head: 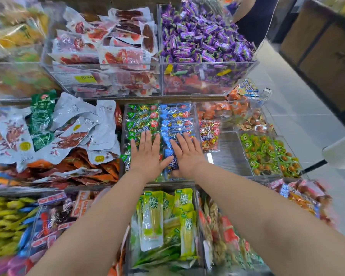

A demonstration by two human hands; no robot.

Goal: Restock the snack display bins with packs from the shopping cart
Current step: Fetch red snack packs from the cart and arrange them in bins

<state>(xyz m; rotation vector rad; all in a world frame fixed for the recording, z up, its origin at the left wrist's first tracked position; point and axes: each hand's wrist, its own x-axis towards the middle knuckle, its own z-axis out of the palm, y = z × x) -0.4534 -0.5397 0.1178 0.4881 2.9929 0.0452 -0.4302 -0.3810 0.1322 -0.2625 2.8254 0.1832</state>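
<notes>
- The left hand point(147, 154) lies flat, fingers spread and palm down, pressing on the green packs point(142, 118) in the middle clear bin point(196, 124); it grips nothing.
- The right hand point(187, 154) is likewise flat on the blue packs point(176, 118) beside them, though its thumb seems tucked under a pack's near edge, so a light hold cannot be ruled out.
- The two colours lie in tidy side-by-side rows that fill this bin nearly to its rim, so it looks stocked and is now being levelled.
- Just to the right, the next bin point(223, 156) holds only a few red packs point(209, 134) at its far end, with bare floor showing; by my judgement it needs filling next.
- The neighbouring bins of silver pouches point(74, 128) and purple sweets point(203, 34) look well heaped.
- The shopping cart is out of view, so what stock remains cannot be told.
</notes>
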